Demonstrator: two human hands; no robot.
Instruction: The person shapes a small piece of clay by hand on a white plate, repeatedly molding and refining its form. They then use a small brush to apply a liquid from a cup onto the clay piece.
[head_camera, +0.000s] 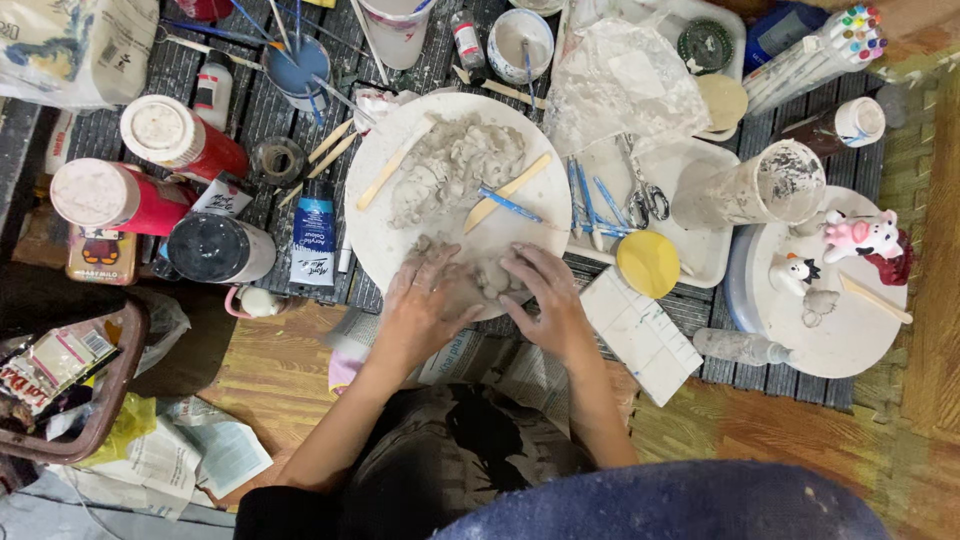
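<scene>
Kneading clay (487, 277) at the near edge of the round board (375, 225). Left hand (425, 305) and right hand (545, 295) close together, palms down, fingers spread and pressing on the lump, not closed around it. Best kept centred on the board, pressure even from both palms, clear of the bigger clay heap (455, 165) and wooden sticks (508, 190) farther up the board.

Left hand (425, 305) and right hand (545, 290) press a small grey clay lump (490, 278) at 6 o'clock on the round white board (400, 235); larger grey clay mass (455, 165) at centre.
</scene>
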